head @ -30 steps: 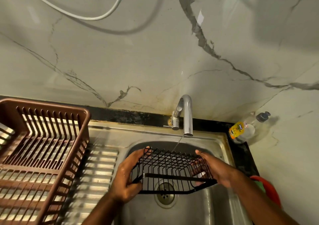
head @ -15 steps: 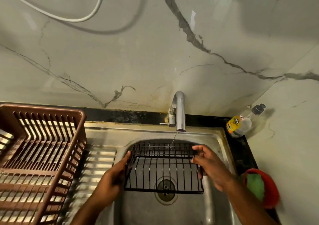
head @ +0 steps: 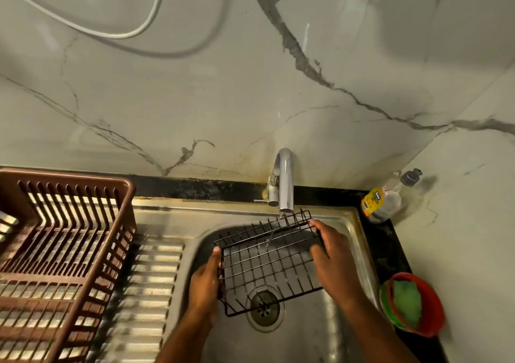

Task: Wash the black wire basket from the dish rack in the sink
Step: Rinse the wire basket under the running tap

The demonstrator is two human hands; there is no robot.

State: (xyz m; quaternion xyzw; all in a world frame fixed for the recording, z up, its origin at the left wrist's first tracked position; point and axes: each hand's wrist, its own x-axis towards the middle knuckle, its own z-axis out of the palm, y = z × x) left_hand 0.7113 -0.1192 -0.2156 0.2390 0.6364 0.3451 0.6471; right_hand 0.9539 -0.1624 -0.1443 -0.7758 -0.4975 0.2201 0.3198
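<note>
Black wire basket (head: 269,262) tilted under tap (head: 284,181); left hand (head: 204,282), right hand (head: 333,254) fingers clamped on sides.

Two hands (head: 204,282) (head: 333,254), one wire basket (head: 267,262), one tap (head: 284,180), one dish rack (head: 64,251), one bottle (head: 386,198).

**Marble-veined wall above a dark desk**

The wall (head: 250,84) is pale stone with grey veins, one heavy vein running from the top down to the right. A white cable (head: 117,32) loops across its upper left and throws a soft shadow. A second pale veined wall (head: 468,223) meets it at the right corner. Along the foot of the wall runs the black desk (head: 200,189), stained yellowish near the middle. Light is dim and warm.
</note>
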